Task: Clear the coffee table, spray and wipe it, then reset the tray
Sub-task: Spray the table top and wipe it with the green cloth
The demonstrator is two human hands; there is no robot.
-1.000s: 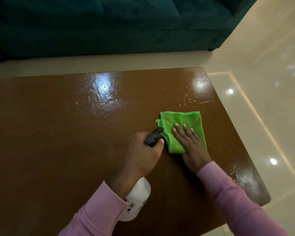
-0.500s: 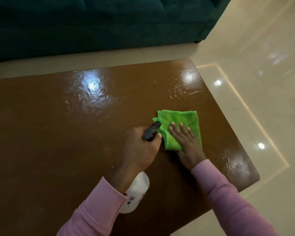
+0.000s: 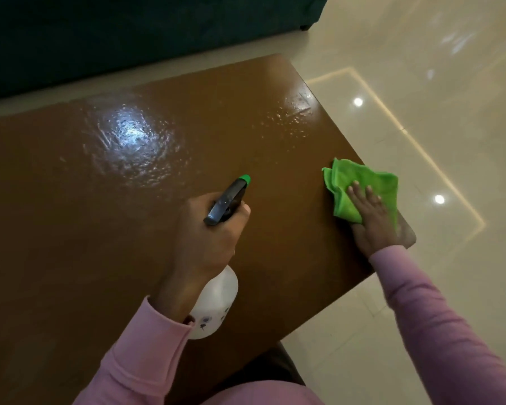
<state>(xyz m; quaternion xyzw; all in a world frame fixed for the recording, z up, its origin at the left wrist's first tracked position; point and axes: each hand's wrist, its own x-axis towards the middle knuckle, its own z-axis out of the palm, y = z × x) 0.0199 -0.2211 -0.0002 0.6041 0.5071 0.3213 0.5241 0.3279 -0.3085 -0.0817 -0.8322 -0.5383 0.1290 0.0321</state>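
Observation:
The brown coffee table [image 3: 85, 229] fills the view, wet with spray droplets at its middle back and far right corner. My left hand [image 3: 208, 238] grips a white spray bottle [image 3: 215, 302] by its dark trigger head, the green nozzle pointing up and away over the table. My right hand [image 3: 371, 217] lies flat with straight fingers on a folded green cloth [image 3: 360, 182], pressing it onto the table near the right edge. The cloth hangs slightly past that edge.
A dark teal sofa [image 3: 129, 33] runs along the far side of the table. Glossy cream floor tiles [image 3: 421, 83] lie to the right, with ceiling light reflections. My knee shows at the bottom of the view.
My right hand has slid the green cloth rightward to the table's right edge, away from the bottle. My left hand with the bottle has stayed near the table's middle.

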